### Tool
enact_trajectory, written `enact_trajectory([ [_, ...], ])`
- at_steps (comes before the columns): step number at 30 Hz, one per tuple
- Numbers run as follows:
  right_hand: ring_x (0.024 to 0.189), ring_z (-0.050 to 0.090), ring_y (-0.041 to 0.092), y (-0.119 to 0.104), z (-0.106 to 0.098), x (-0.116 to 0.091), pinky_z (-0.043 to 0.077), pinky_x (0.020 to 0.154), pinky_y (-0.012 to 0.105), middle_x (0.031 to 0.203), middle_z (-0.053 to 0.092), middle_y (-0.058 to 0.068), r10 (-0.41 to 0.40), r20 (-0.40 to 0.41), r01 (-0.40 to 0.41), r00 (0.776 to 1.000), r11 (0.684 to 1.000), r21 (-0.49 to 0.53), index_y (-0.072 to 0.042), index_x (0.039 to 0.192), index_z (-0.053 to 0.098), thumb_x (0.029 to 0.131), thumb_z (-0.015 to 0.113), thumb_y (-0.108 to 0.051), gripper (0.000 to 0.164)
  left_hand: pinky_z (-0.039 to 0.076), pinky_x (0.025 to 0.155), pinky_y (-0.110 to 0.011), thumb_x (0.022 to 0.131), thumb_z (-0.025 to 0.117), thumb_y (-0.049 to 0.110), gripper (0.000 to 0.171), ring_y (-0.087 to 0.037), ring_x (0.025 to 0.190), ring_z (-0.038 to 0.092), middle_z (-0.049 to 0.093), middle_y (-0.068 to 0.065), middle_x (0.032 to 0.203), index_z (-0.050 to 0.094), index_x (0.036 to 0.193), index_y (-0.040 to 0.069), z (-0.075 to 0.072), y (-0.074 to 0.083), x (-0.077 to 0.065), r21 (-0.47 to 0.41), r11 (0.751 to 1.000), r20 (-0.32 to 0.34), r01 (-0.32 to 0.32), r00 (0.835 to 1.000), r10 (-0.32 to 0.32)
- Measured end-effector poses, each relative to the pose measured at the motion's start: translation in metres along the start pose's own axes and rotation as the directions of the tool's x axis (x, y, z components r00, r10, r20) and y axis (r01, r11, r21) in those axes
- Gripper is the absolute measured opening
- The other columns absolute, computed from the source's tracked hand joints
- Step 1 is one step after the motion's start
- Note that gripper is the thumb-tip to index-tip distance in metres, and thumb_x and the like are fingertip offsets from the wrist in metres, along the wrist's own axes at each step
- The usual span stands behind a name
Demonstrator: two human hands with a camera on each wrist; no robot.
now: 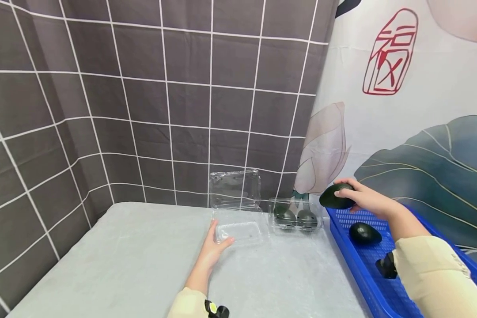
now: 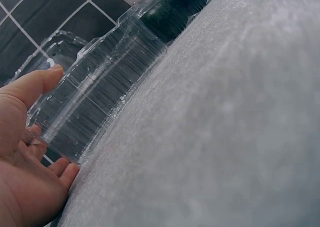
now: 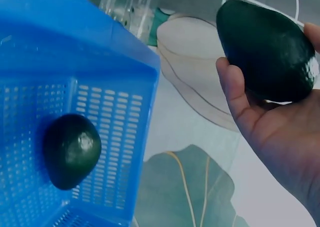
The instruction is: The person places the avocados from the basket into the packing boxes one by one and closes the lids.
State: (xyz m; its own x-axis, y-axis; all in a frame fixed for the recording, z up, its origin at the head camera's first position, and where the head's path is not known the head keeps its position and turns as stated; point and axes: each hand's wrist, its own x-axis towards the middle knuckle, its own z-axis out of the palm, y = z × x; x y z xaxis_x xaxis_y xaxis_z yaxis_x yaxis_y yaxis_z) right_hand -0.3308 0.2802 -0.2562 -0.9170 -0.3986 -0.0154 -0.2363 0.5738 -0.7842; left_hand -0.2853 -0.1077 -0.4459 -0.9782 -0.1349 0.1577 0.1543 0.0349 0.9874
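Observation:
My right hand (image 1: 351,194) grips a dark green avocado (image 3: 267,51) between thumb and fingers, above the far end of a blue basket (image 1: 343,256). Another avocado (image 3: 71,151) lies inside that basket. My left hand (image 1: 212,249) is at the near left corner of a clear plastic clamshell box (image 1: 240,232), thumb and fingers spread. In the left wrist view, the fingertips touch the end of the box (image 2: 95,94) low down and the thumb extends above it. The box lies unlidded, its lid (image 1: 234,190) raised at the back, with nothing inside.
A second clamshell box (image 1: 296,216) holding avocados stands to the right of the first, close to the basket. The table (image 1: 115,260) has a pale cover. Behind it hangs a grey gridded curtain (image 1: 187,106), with a printed white cloth (image 1: 353,66) to the right.

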Motion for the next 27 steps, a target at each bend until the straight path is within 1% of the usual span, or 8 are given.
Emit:
enact_trajectory([
  [3, 0.095, 0.053, 0.029, 0.000, 0.004, 0.004, 0.050, 0.072, 0.040, 0.130, 0.027, 0.031, -0.006, 0.001, 0.006, 1.000, 1.000, 0.014, -0.001, 0.138, 0.021, 0.097, 0.042, -0.031, 0.055, 0.007, 0.109, -0.054, 0.077, 0.070, 0.004, 0.085, -0.043, 0.136, 0.004, 0.007, -0.026, 0.150, 0.019, 0.144, -0.004, 0.000, -0.001, 0.001, -0.002, 1.000, -0.001, -0.010, 1.000, 0.010],
  [7, 0.095, 0.054, 0.030, 0.000, 0.008, 0.008, 0.050, 0.071, 0.040, 0.131, 0.028, 0.032, -0.011, 0.005, 0.011, 1.000, 1.000, 0.028, 0.000, 0.139, 0.020, 0.099, 0.035, -0.034, 0.054, 0.006, 0.109, -0.054, 0.077, 0.071, 0.004, 0.084, -0.043, 0.136, 0.005, 0.009, -0.026, 0.150, 0.020, 0.143, -0.005, 0.000, -0.003, 0.002, 0.010, 1.000, -0.008, -0.015, 1.000, 0.015],
  [11, 0.095, 0.055, 0.032, -0.001, 0.011, 0.012, 0.050, 0.072, 0.042, 0.131, 0.028, 0.036, -0.025, 0.014, 0.024, 1.000, 0.999, 0.039, 0.003, 0.140, 0.017, 0.100, 0.030, -0.034, 0.056, 0.006, 0.109, -0.053, 0.076, 0.071, 0.005, 0.084, -0.042, 0.137, 0.005, 0.009, -0.026, 0.150, 0.021, 0.143, -0.004, 0.000, -0.004, 0.003, 0.016, 1.000, -0.015, -0.009, 1.000, 0.009],
  [15, 0.092, 0.055, 0.033, -0.003, 0.014, 0.015, 0.051, 0.071, 0.040, 0.132, 0.027, 0.036, -0.035, 0.010, 0.034, 0.999, 0.998, 0.053, 0.003, 0.141, 0.017, 0.101, 0.026, -0.033, 0.054, 0.006, 0.109, -0.054, 0.076, 0.071, 0.005, 0.084, -0.042, 0.136, 0.005, 0.009, -0.026, 0.150, 0.020, 0.143, -0.004, 0.000, -0.004, 0.004, 0.017, 1.000, -0.016, -0.009, 1.000, 0.009],
  [18, 0.093, 0.055, 0.033, -0.004, 0.017, 0.018, 0.051, 0.070, 0.038, 0.133, 0.026, 0.035, -0.039, 0.009, 0.039, 0.999, 0.997, 0.061, 0.002, 0.141, 0.018, 0.101, 0.026, -0.032, 0.053, 0.007, 0.109, -0.054, 0.076, 0.071, 0.006, 0.085, -0.043, 0.136, 0.005, 0.009, -0.026, 0.150, 0.020, 0.144, -0.004, 0.000, -0.003, 0.004, 0.022, 1.000, -0.015, -0.002, 1.000, 0.002],
  [22, 0.098, 0.053, 0.033, -0.007, 0.023, 0.024, 0.051, 0.073, 0.040, 0.134, 0.027, 0.033, -0.047, 0.009, 0.046, 0.999, 0.997, 0.055, 0.000, 0.141, 0.019, 0.100, 0.029, -0.030, 0.051, 0.007, 0.109, -0.054, 0.076, 0.071, 0.006, 0.085, -0.042, 0.136, 0.006, 0.009, -0.025, 0.150, 0.020, 0.144, -0.003, 0.000, -0.003, 0.003, 0.026, 1.000, -0.018, 0.005, 1.000, -0.005],
  [27, 0.103, 0.052, 0.035, -0.011, 0.028, 0.031, 0.050, 0.079, 0.043, 0.132, 0.030, 0.033, -0.046, -0.015, 0.046, 0.999, 0.998, 0.044, -0.001, 0.140, 0.022, 0.098, 0.036, -0.024, 0.050, 0.008, 0.109, -0.053, 0.076, 0.071, 0.006, 0.084, -0.042, 0.136, 0.007, 0.010, -0.026, 0.150, 0.021, 0.143, -0.003, 0.001, -0.003, 0.004, 0.029, 1.000, -0.024, 0.004, 1.000, -0.003],
])
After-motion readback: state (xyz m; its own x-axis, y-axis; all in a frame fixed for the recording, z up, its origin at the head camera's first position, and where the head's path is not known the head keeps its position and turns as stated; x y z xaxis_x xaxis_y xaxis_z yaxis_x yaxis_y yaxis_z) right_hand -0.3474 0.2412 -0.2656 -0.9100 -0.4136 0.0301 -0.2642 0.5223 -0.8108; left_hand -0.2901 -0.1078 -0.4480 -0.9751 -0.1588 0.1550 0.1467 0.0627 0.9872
